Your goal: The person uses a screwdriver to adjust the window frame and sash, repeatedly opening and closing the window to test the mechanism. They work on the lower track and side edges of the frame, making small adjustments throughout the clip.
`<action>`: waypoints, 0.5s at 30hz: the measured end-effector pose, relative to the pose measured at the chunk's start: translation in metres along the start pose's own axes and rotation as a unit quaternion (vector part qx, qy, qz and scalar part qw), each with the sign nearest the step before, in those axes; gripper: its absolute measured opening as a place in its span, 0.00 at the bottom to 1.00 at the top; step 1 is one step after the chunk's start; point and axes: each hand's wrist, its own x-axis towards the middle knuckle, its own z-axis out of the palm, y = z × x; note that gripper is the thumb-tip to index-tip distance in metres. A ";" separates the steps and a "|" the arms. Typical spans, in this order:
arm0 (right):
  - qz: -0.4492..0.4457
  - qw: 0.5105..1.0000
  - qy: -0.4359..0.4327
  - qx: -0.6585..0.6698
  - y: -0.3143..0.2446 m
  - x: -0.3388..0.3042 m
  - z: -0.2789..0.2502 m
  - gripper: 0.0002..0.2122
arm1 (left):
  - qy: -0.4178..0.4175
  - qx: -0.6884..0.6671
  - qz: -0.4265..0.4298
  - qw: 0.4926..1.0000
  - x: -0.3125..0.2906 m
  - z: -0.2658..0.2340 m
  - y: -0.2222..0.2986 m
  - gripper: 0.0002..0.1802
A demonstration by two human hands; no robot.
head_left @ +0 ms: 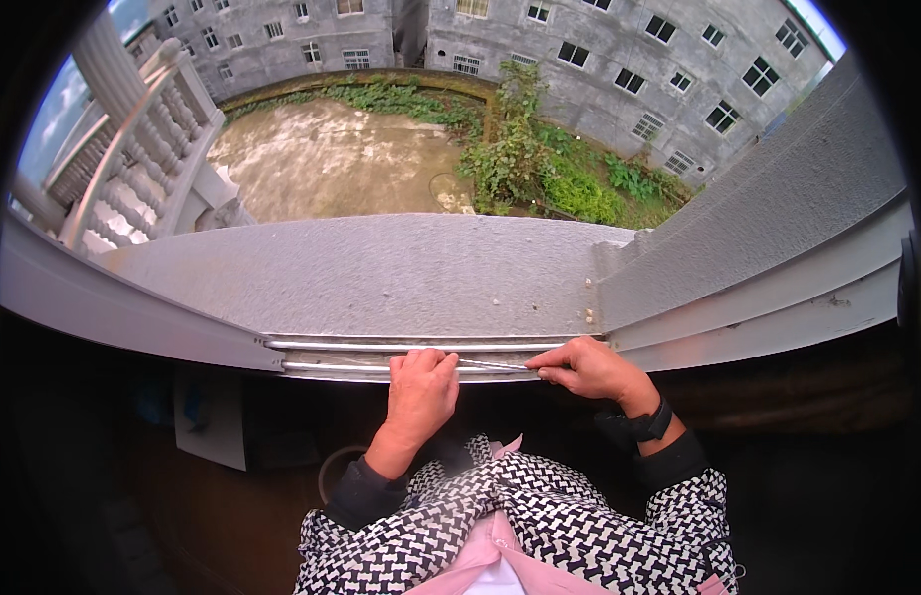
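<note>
Two bare hands work at one window track. The right hand (591,372) is nearly closed, thumb and forefinger pinching one thin pale rod (495,365). The rod lies along the track between the hands, reaching toward the left hand (424,382), whose fingers are bent down over the track; whether they grip it cannot be told. Both rod ends are hard to make out.

Two white rails (351,345) run left of the left hand; the hands cover parts of them. One black wristband (653,421) circles the right wrist. Beyond both hands spreads one grey sill (401,273), then a concrete yard (332,164), plants (579,183) and grey walls whose small windows are too many to count surely. Below and left of the left hand, one pale panel (223,426) sinks into shadow, its outline partly lost.
</note>
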 end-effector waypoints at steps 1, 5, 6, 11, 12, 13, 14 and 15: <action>0.004 0.999 0.012 0.031 -0.001 0.002 0.001 0.12 | -0.027 -0.005 -0.021 0.999 0.002 -0.005 0.001 0.14; 0.027 0.974 0.132 0.180 -0.013 -0.002 -0.005 0.12 | 0.105 0.011 -0.001 0.994 0.016 -0.036 -0.004 0.31; -0.023 0.973 0.199 0.115 -0.017 -0.006 -0.008 0.11 | 0.157 0.040 0.004 0.987 0.022 -0.041 -0.011 0.27; -0.033 0.986 0.102 -0.129 -0.031 -0.040 -0.024 0.10 | 0.058 0.036 -0.045 0.997 0.016 -0.047 -0.028 0.11; -0.023 0.983 0.087 -0.158 -0.031 -0.044 -0.024 0.10 | 0.045 0.039 -0.038 0.997 0.009 -0.040 -0.026 0.08; -0.020 0.980 0.077 -0.183 -0.031 -0.046 -0.022 0.11 | 0.023 0.040 -0.037 0.998 0.003 -0.033 -0.023 0.06; 0.008 0.975 0.078 -0.210 -0.029 -0.045 -0.019 0.11 | 0.016 0.044 -0.043 0.998 -0.002 -0.026 -0.020 0.08; 0.019 0.976 0.076 -0.201 -0.026 -0.043 -0.016 0.11 | 0.008 0.055 -0.041 0.998 -0.006 -0.021 -0.018 0.10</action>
